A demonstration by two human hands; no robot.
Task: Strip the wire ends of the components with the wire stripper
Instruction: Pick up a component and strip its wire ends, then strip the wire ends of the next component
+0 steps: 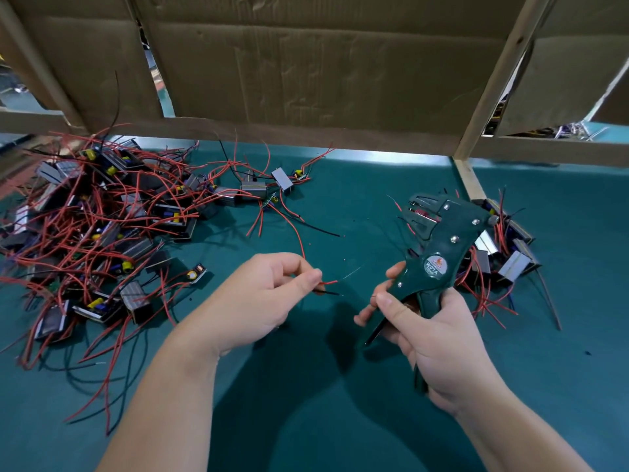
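Red wire (328,282) and black wire (332,293) pinched by left hand (269,298), ends just past fingertips (311,278); stripper (439,247) gripped in right hand (432,338). Red perhaps already bared; strands easily sheared if re-clamped.

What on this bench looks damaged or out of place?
The cardboard wall behind the green mat has ragged, torn edges and open gaps at the left. Tiny red crumbs lie loose on the mat between the left hand, pinching a red wire, and the wire stripper, probably stripped insulation.
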